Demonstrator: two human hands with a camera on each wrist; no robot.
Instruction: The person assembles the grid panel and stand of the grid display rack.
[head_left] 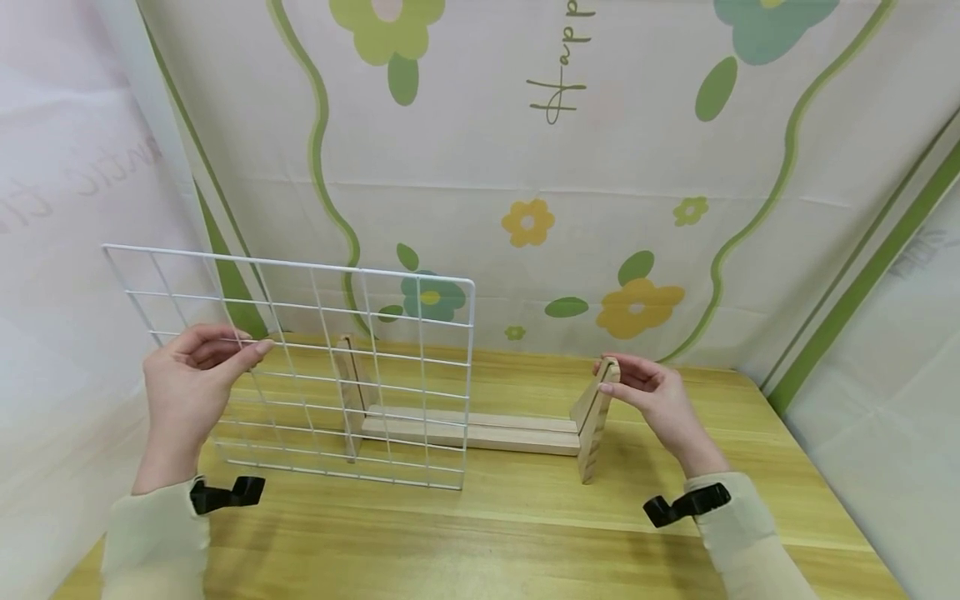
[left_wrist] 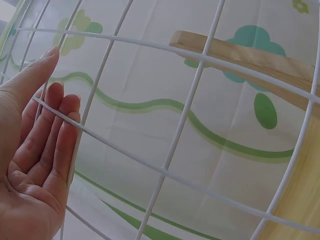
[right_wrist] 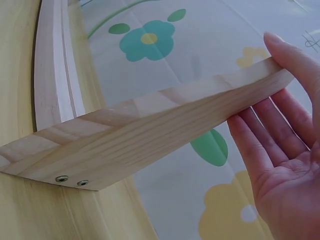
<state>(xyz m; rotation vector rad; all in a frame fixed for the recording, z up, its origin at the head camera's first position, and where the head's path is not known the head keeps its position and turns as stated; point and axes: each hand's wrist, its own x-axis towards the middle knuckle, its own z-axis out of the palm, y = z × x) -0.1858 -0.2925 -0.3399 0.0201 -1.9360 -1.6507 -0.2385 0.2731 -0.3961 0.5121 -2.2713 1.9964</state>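
My left hand (head_left: 187, 383) pinches a white wire grid panel (head_left: 321, 309) near its left side, thumb in front and fingers behind the wires. The grid stands upright, and its right part overlaps the left end of a wooden stand. That stand has a grooved base bar (head_left: 480, 433) between a left end panel (head_left: 351, 392), seen through the wires, and a right end panel (head_left: 591, 437). At the right panel's narrow top, my right hand (head_left: 660, 400) grips the wood between thumb and fingers. Two metal screws (right_wrist: 61, 179) show low on that panel's outer face in the right wrist view.
The stand rests on a yellow wood-grain table (head_left: 480, 542). Behind the table hangs a white cloth (head_left: 450, 217) with printed flowers, and more cloth (head_left: 900, 358) closes off both sides. Black straps (head_left: 686, 504) circle both wrists over pale sleeves.
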